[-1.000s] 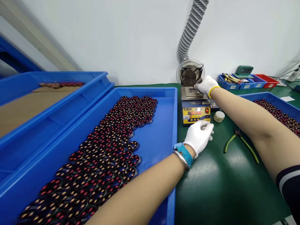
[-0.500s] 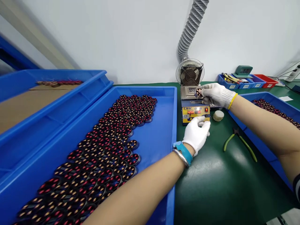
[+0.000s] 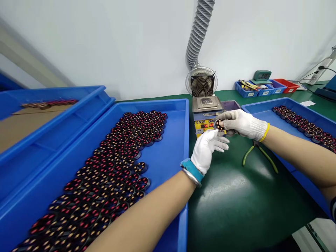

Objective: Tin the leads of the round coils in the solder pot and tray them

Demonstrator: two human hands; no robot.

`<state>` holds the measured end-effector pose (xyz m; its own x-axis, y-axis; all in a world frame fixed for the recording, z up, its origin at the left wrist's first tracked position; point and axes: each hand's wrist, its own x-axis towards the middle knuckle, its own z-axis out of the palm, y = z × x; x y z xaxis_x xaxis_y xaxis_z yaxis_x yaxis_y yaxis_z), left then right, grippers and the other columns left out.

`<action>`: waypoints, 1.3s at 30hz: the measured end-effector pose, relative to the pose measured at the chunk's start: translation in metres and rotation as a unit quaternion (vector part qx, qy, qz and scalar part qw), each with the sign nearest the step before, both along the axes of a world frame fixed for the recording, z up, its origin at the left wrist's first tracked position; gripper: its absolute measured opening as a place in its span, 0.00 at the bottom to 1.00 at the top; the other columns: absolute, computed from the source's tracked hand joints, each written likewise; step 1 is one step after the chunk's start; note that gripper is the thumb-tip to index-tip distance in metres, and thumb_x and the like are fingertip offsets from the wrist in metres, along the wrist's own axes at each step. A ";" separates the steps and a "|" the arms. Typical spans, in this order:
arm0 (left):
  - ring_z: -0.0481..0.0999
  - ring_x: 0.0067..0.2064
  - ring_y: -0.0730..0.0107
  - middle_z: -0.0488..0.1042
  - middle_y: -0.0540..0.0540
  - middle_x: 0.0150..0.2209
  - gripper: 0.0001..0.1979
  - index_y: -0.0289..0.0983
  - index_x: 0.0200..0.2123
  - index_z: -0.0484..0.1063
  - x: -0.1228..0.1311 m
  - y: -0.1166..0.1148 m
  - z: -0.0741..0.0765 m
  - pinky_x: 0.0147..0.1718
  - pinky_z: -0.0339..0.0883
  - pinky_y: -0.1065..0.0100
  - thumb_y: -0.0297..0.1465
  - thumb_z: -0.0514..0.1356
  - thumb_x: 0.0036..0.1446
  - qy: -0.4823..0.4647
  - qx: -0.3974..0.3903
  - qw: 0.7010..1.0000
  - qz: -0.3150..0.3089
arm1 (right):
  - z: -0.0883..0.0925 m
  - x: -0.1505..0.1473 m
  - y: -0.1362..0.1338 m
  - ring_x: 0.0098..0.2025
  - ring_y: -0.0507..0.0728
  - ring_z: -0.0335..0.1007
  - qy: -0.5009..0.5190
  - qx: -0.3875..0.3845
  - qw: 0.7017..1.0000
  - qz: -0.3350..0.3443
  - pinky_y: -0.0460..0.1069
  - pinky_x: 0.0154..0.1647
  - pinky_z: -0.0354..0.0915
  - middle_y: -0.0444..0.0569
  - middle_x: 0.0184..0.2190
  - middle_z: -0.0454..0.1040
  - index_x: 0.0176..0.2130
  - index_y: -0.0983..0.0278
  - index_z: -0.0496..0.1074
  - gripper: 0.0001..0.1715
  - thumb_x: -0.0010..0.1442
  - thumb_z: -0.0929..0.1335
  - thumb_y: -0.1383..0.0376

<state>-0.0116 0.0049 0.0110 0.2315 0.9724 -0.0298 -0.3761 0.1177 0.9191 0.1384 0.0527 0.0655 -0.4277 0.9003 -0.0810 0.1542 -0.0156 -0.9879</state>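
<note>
My right hand (image 3: 243,124), in a white glove, pinches a small round wound coil part (image 3: 219,124) and holds it in the air in front of the yellow and blue solder pot (image 3: 207,113). Just below that part hovers my gloved left hand (image 3: 206,148), fingers loosely curled and apart, nothing in them. A blue band and a metal bracelet (image 3: 191,170) sit on my left wrist. The big blue tray (image 3: 173,154) on my left carries several rows of the same dark red coil parts (image 3: 118,164).
A small fan (image 3: 201,84) with a grey ribbed hose (image 3: 196,31) stands behind the pot. Green-handled pliers (image 3: 258,154) lie on the green mat. A second blue tray (image 3: 262,110) of coils is at right. Small blue and red bins (image 3: 258,89) line the back.
My right hand has drawn the coil part back from the pot's top toward me, down to just above my left hand. The view has swung a little to the right.
</note>
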 end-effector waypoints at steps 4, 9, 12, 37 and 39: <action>0.76 0.30 0.70 0.74 0.45 0.39 0.23 0.34 0.44 0.65 0.001 -0.001 -0.003 0.25 0.67 0.71 0.27 0.61 0.40 0.056 0.036 0.993 0.097 | -0.015 0.010 -0.005 0.18 0.45 0.59 0.014 -0.008 0.999 0.042 0.41 0.17 0.59 0.45 0.27 0.70 0.52 0.69 0.67 0.23 0.58 0.68 0.64; 0.76 0.29 0.70 0.75 0.44 0.37 0.25 0.33 0.49 0.66 0.010 -0.006 0.000 0.26 0.68 0.70 0.28 0.63 0.44 0.126 0.055 0.990 -0.025 | -0.031 0.019 -0.014 0.18 0.48 0.58 -0.017 -0.020 0.999 0.048 0.41 0.17 0.56 0.41 0.22 0.66 0.64 0.69 0.52 0.35 0.62 0.64 0.62; 0.76 0.31 0.70 0.76 0.44 0.38 0.22 0.33 0.45 0.67 0.012 -0.006 0.001 0.28 0.69 0.69 0.27 0.65 0.44 0.132 0.058 0.990 0.007 | -0.034 0.023 -0.020 0.20 0.48 0.62 -0.089 0.035 0.995 -0.005 0.43 0.19 0.60 0.45 0.27 0.70 0.63 0.67 0.56 0.31 0.65 0.61 0.59; 0.79 0.37 0.66 0.77 0.46 0.34 0.22 0.34 0.36 0.66 0.007 -0.004 0.003 0.39 0.73 0.64 0.30 0.71 0.38 0.249 0.109 0.931 0.244 | -0.023 0.019 -0.026 0.20 0.50 0.60 -0.034 -0.139 0.989 0.028 0.52 0.32 0.69 0.44 0.24 0.65 0.29 0.65 0.62 0.05 0.55 0.59 0.67; 0.79 0.37 0.65 0.77 0.46 0.34 0.22 0.34 0.36 0.67 0.007 -0.003 0.003 0.39 0.73 0.64 0.30 0.71 0.38 0.253 0.103 0.928 0.251 | -0.024 0.021 -0.025 0.22 0.51 0.63 -0.076 -0.058 0.995 0.006 0.51 0.32 0.68 0.45 0.25 0.67 0.30 0.66 0.64 0.05 0.54 0.61 0.66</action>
<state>-0.0051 0.0017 0.0142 -0.2462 0.9510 0.1871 0.1510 -0.1530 0.9766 0.1594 0.0281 0.0410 -0.4129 0.8762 -0.2485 0.3024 -0.1255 -0.9449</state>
